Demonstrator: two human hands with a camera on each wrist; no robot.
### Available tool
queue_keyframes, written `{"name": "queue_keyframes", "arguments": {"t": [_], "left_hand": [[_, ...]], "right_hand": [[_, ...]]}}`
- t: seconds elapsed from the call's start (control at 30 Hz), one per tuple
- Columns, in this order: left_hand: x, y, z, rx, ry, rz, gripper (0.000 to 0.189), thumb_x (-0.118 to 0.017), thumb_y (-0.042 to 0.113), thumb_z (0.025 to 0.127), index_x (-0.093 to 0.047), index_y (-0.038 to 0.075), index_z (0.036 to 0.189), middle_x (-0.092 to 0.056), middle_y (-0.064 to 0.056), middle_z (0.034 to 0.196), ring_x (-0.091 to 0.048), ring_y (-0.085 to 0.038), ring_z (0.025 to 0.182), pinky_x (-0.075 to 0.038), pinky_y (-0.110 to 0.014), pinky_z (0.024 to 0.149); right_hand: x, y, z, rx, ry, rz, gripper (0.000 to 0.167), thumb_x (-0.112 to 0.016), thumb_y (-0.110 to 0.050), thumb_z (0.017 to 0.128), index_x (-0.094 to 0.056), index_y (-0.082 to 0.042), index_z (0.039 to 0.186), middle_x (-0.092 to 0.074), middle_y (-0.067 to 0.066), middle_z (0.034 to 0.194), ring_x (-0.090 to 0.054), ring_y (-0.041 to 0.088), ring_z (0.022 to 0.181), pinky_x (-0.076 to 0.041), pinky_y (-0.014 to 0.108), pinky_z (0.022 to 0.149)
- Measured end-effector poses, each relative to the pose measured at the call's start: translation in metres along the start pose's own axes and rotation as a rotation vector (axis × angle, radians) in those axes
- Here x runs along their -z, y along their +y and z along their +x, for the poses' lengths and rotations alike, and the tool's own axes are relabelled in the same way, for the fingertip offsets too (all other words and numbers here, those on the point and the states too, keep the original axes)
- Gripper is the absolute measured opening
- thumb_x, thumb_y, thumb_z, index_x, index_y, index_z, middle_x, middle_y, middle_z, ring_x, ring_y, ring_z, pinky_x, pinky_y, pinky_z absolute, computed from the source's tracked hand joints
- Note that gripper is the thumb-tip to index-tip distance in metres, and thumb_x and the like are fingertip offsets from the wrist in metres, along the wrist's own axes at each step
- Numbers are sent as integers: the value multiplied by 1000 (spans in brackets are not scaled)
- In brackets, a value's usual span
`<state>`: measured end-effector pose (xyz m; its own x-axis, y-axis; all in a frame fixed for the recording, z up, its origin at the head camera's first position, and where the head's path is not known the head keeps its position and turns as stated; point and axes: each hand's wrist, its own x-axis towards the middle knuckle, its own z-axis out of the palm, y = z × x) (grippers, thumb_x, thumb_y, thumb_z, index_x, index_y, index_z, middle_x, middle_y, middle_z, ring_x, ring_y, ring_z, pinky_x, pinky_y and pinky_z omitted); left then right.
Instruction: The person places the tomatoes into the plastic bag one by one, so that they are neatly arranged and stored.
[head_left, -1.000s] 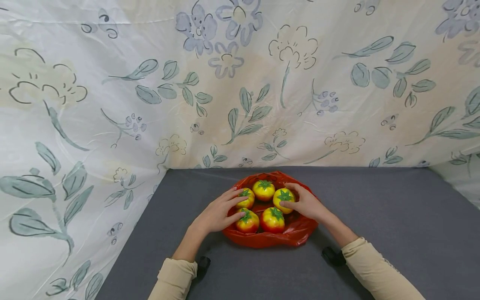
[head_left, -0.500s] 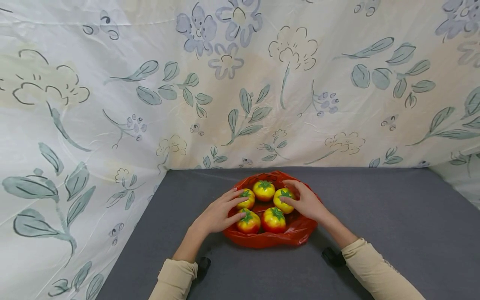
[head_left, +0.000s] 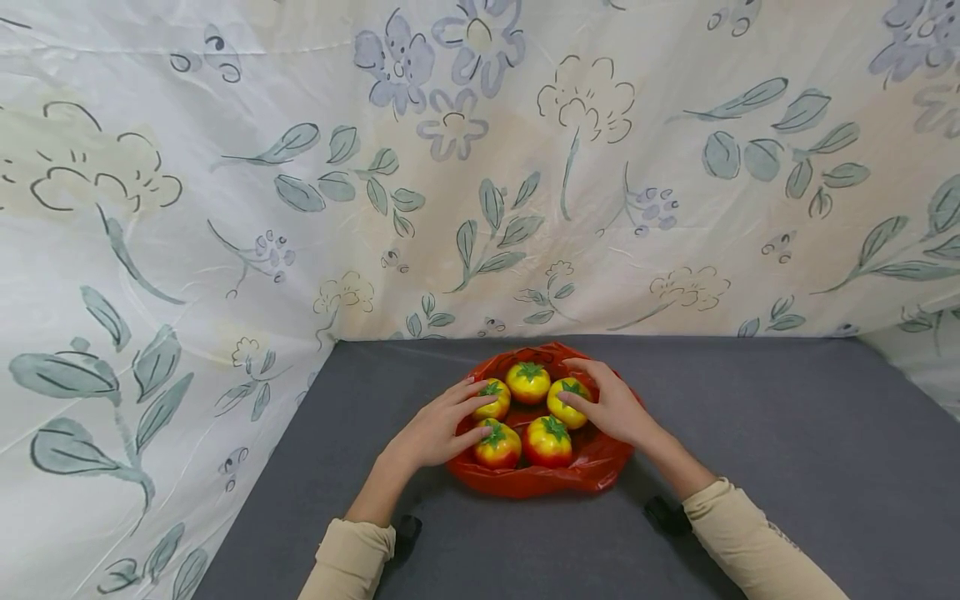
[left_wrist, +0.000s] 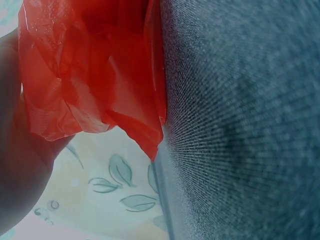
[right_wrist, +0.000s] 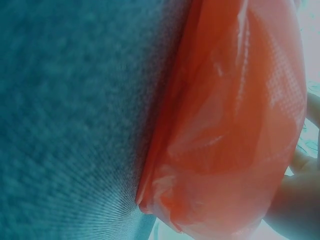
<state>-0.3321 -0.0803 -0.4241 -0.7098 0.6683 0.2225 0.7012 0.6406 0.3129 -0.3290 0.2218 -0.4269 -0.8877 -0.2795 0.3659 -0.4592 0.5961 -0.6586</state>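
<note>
A red plastic bag [head_left: 517, 482] lies on the dark grey table with its mouth rolled open, and several yellow-and-red tomatoes with green leafy tops sit in it. From the left, my left hand [head_left: 431, 429] reaches over the rim, fingers spread across the left tomato [head_left: 495, 407] and the near-left tomato [head_left: 498, 452]. My right hand [head_left: 618, 408] is at the right rim, thumb and forefinger apart around the right tomato [head_left: 566, 413]. The far tomato [head_left: 528, 383] and near-right tomato [head_left: 547, 444] are untouched. Both wrist views show the crumpled bag side [left_wrist: 95, 70] beside each hand.
Dark grey cloth [head_left: 787, 450] covers the table. A flower-patterned white curtain [head_left: 480, 242] hangs behind it and along the left side. Black wrist straps [head_left: 666, 515] sit below the beige sleeves.
The right hand's thumb and forefinger have spread slightly and drawn back a little from the right tomato. The left hand stays nearly still, and the near tomatoes have shifted very slightly right.
</note>
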Motion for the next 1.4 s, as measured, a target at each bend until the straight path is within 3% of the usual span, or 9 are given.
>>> {"name": "queue_keyframes", "arguments": {"t": [0.37, 0.87, 1.1, 1.4], "left_hand": [[2, 1, 0, -8, 6, -7, 51, -60, 37, 93, -52, 16, 139, -36, -5, 150, -23, -24, 141, -26, -48, 109], [2, -2, -1, -31, 39, -17, 51, -59, 37, 93, -52, 15, 138, -35, -7, 150, -23, -23, 140, -26, -48, 109], [2, -1, -1, -15, 143, 8, 50, -59, 39, 94, -53, 17, 138, -36, -5, 150, -25, -22, 140, -31, -49, 106], [14, -13, 3, 143, 289, 77, 50, -39, 42, 101, -46, 15, 143, -39, -9, 148, -28, -29, 138, -24, -49, 109]], "right_hand": [[2, -3, 1, 32, 8, -4, 58, -69, -28, 89, -47, 0, 135, -49, 18, 132, -43, 36, 123, -35, 55, 100], [3, 1, 5, 43, 14, -99, 61, -68, -30, 89, -45, -2, 138, -44, 20, 137, -38, 39, 125, -31, 59, 100], [7, 1, 3, 19, 12, -144, 63, -68, -31, 89, -42, -2, 139, -41, 21, 138, -35, 42, 124, -31, 62, 99], [19, 2, 7, -46, 10, -230, 66, -66, -34, 91, -40, -1, 141, -38, 24, 141, -32, 45, 128, -28, 63, 101]]}}
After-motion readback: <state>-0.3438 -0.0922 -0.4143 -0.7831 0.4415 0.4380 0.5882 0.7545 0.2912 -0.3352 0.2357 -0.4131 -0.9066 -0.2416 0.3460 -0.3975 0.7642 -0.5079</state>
